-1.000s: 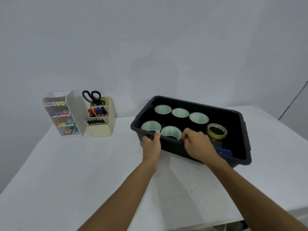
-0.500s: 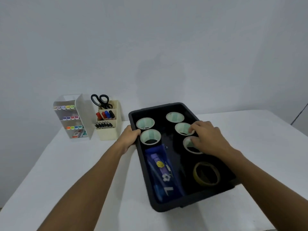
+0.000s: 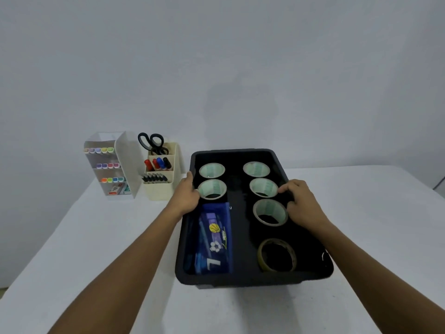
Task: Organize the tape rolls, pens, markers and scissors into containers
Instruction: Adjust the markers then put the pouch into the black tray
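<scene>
On the white table (image 3: pixel 96 237) sits the black bin (image 3: pixel 240 279), left hand (image 3: pixel 186 196) clamped on its left rim, right hand (image 3: pixel 301 206) curled over the right wall, grip unclear; inside, five pale tape rolls (image 3: pixel 263 188), a yellow roll (image 3: pixel 277 255), a blue pouch (image 3: pixel 214 239); scissors (image 3: pixel 151 143) and markers (image 3: pixel 157 163) stand in the cream organizer (image 3: pixel 161 189) well left

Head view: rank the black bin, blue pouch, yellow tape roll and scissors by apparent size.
1. Black bin
2. Blue pouch
3. Yellow tape roll
4. Scissors, though they sit farther from the camera and are partly hidden in the holder, so this is unsure.
</scene>
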Demonstrator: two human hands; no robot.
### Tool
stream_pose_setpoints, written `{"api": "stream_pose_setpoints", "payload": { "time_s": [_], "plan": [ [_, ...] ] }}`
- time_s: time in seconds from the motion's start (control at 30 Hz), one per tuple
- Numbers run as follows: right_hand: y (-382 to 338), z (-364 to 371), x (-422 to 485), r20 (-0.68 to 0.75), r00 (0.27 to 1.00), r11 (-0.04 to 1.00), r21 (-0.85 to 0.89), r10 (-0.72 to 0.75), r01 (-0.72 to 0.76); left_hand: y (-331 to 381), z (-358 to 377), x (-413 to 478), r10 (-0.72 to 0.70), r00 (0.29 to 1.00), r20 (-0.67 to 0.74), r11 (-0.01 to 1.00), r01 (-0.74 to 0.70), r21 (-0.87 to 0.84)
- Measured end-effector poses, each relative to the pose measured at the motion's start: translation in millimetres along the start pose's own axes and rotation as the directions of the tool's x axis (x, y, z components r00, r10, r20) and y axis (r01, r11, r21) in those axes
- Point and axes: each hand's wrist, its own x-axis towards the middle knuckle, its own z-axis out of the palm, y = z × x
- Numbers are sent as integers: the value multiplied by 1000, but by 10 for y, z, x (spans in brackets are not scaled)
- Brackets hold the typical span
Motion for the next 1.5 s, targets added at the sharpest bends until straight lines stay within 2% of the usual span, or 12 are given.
{"api": "stream_pose_setpoints", "payload": {
  "time_s": [0.17,0.27,0.33,0.4,0.5,0.63,0.7,0.87,1.07,1.2,1.3,1.5],
  "plan": [
    [-46,53,84,21,1000,996,-91,12,-10,25,-55,141,47,999,-9,991,-45,129],
    [-88,106,151,11,1000,926,-376,24,-18,38,-38,153,93,995,-42,947,-75,312],
    [-165,176,238,-2,990,855,-505,-141,121,74,10,164,201,978,-63,816,-131,562],
    [-284,277,386,95,964,818,-514,-247,260,184,70,215,346,938,-10,681,-244,690],
    [-391,453,729,284,934,745,-571,-214,345,345,200,390,346,914,209,576,-383,722],
    [-394,580,1090,450,893,707,-630,-4,321,403,329,626,161,930,329,516,-364,775],
    [-392,580,1142,430,901,692,-668,60,273,400,310,681,121,943,311,497,-328,803],
    [-403,566,1154,338,941,620,-743,20,254,371,264,678,185,944,272,428,-327,843],
    [-392,584,1119,356,926,654,-732,124,194,370,297,627,177,952,250,431,-303,850],
    [-370,477,968,411,911,709,-651,27,272,359,259,534,219,926,307,448,-375,811],
    [-373,399,818,465,882,660,-640,-75,393,355,228,416,265,892,365,422,-448,788],
    [-372,354,713,452,892,651,-673,-12,350,306,196,292,187,918,349,431,-396,811]
  ]
}}
